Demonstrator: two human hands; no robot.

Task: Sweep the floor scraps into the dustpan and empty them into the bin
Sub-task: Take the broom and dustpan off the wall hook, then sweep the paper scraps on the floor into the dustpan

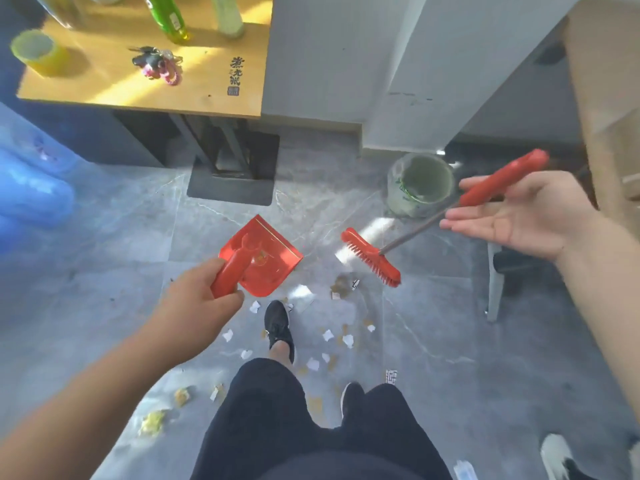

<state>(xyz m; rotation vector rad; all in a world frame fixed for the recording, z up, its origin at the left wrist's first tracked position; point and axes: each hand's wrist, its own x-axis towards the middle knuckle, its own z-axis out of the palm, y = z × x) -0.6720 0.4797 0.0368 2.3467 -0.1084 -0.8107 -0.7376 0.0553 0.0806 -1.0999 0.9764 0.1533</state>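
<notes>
Presently, left hand (204,292) gripping dustpan (263,258) handle, right hand (523,216) loosely open under broom (408,237) handle, scraps (327,336) below dustpan, bin (420,185) right of it.

The grey marbled tile floor (104,258) is littered with torn white paper scraps (313,363), brownish bits (341,282) and crumpled yellow wads (152,422), spread around the person's black shoe (277,323); a bin (420,185) lined with a pale bag stands on it near the wall. The wooden tabletop (104,77) carries a roll of yellow tape (38,53), a bunch of keys (157,62), a green bottle (169,17) and a pale bottle (228,15).
</notes>
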